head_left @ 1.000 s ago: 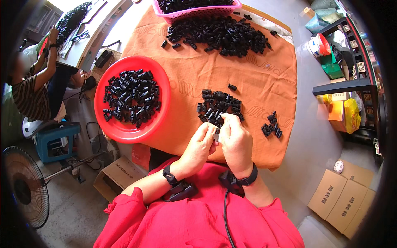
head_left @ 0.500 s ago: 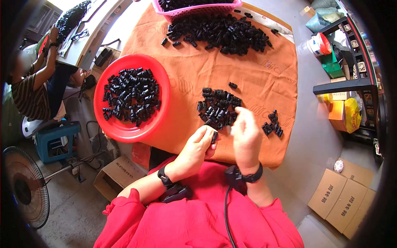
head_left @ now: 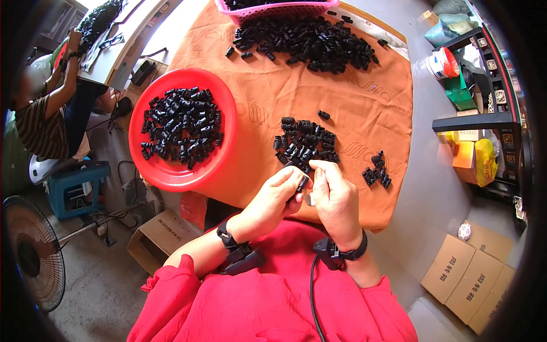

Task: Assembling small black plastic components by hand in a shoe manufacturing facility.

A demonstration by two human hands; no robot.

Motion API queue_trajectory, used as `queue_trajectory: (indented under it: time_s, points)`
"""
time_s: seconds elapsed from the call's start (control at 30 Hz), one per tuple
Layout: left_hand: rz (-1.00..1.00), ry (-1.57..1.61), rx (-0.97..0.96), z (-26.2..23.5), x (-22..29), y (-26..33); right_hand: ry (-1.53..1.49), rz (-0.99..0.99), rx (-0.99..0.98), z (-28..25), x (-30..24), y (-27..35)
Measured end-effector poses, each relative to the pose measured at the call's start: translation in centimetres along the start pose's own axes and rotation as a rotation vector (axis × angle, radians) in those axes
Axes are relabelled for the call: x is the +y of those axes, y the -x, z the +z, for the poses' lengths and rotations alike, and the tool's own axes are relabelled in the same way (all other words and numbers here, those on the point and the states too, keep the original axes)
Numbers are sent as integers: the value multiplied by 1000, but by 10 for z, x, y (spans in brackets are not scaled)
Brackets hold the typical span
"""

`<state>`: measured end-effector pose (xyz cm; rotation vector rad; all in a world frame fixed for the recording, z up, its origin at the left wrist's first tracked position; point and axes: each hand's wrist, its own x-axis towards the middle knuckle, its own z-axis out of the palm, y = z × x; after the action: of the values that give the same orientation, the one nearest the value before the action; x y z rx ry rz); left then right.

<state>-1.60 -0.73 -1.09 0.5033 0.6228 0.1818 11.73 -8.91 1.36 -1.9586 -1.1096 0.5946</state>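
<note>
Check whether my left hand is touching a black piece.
Touching: the head view shows your left hand gripping a black piece beside its thumb.

From my end I counted one left hand (head_left: 276,196) and one right hand (head_left: 337,199), two straps (head_left: 226,233), and one part (head_left: 301,184) in the left hand. On the one cloth (head_left: 262,80) I made out three groups of parts, a heap (head_left: 307,43), a pile (head_left: 305,141) and a cluster (head_left: 377,170), plus one loner (head_left: 324,115) just beyond the pile, each group too crowded or small for me to number. Around these I tallied one tray (head_left: 229,114), one basket (head_left: 279,9), one fan (head_left: 34,256), one stool (head_left: 74,191), one co-worker (head_left: 43,128) and one yellow bag (head_left: 485,162).
</note>
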Motion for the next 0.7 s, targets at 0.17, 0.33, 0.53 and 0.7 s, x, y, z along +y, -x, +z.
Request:
queue_trajectory:
  time_s: [0.17,0.33,0.53,0.7]
  points:
    - [-14,30,-26,0,2,-1,-110,41,-98,-6,-6,0]
    - [-3,54,-96,-9,3,-5,-187,-31,-158,-8,0,3]
    - [-34,75,-78,-11,5,-5,-121,-99,-154,-12,1,4]
    - [-40,227,-60,-10,8,-4,-116,-85,-74,-5,9,8]
